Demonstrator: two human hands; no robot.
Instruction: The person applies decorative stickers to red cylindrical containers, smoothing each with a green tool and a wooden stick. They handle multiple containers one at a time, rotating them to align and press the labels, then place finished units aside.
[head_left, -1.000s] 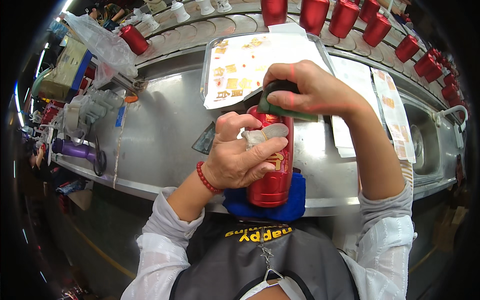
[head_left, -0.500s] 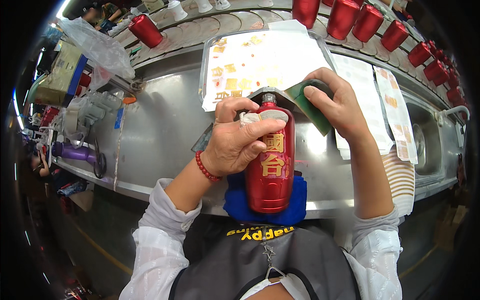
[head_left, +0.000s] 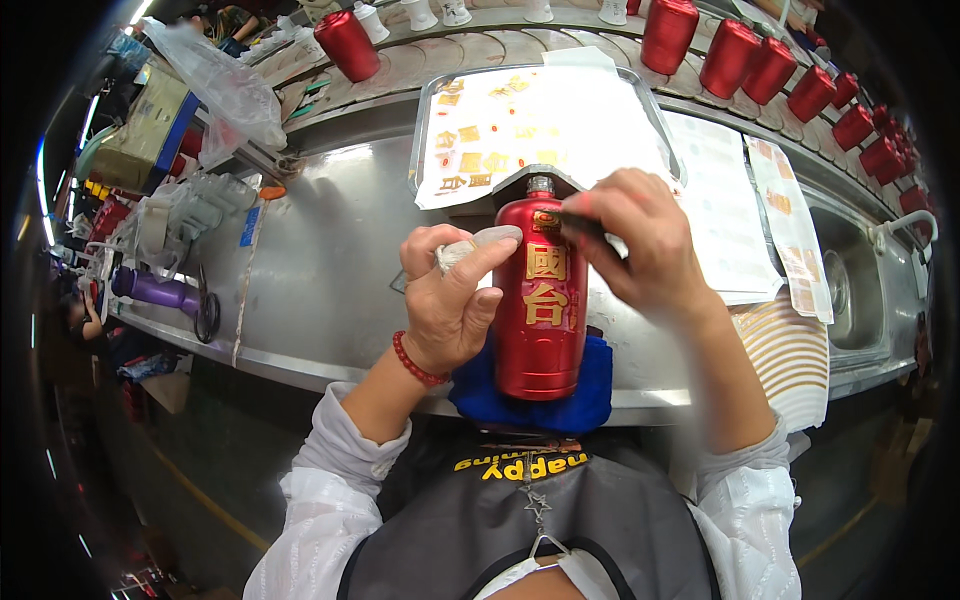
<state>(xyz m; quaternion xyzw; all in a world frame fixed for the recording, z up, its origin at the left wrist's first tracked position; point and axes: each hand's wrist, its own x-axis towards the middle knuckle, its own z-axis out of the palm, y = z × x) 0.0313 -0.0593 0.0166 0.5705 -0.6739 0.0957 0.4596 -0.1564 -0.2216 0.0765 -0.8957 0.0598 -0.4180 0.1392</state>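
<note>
Left hand (head_left: 447, 295) is held half-spread by glossy red bottle's (head_left: 540, 365) shoulder | dark flat piece (head_left: 580, 226) is pinched by blurred right hand (head_left: 640, 240) | bottle is laid over blue cloth (head_left: 593, 385), steel counter's (head_left: 335, 260) near edge | room is given leftward

Near the front left corner of the steel workbench (head_left: 340, 270), a purple bottle (head_left: 160, 289) is lying on its side, and a dark looped object (head_left: 208, 318) is resting beside its end. Farther back on that left side, a blue tag (head_left: 250, 227) is lying flat near a small orange object (head_left: 272, 192). A clear plastic bag (head_left: 220, 90) is hanging by the rear left corner. Along the far edge, a conveyor (head_left: 500, 45) is carrying red bottles (head_left: 669, 35) and white vessels (head_left: 455, 12). Toward the right end, a pale tap (head_left: 908, 220) is curving beside a sink (head_left: 868, 325).
</note>
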